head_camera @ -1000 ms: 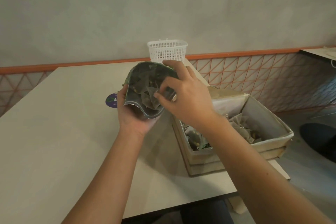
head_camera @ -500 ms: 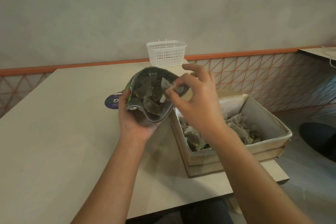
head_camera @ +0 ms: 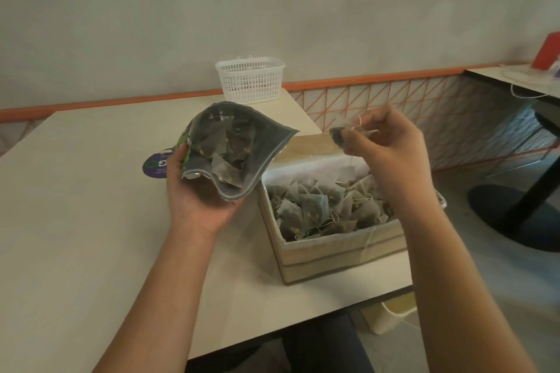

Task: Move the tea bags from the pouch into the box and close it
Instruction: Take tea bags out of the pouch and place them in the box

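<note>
My left hand [head_camera: 194, 194] grips an open clear pouch [head_camera: 233, 145] from below, its mouth facing me, with several pyramid tea bags still inside. My right hand [head_camera: 391, 151] pinches one tea bag [head_camera: 338, 136] by its top, above the back of the box; its string and tag dangle down. The beige cardboard box [head_camera: 333, 254] stands open at the table's right edge, holding several tea bags [head_camera: 318, 209]. Its lid flap [head_camera: 309, 145] lies folded back behind it.
A white plastic basket [head_camera: 250, 79] sits at the far edge of the beige table [head_camera: 75, 221]. A round purple sticker [head_camera: 156, 166] lies left of the pouch. To the right, past the table edge, are an orange lattice partition [head_camera: 424, 109] and another table's black base [head_camera: 515, 215].
My right hand has pulled a tea bag out of the pouch and moved right with it, over the box. The pouch's mouth has tilted open wider.
</note>
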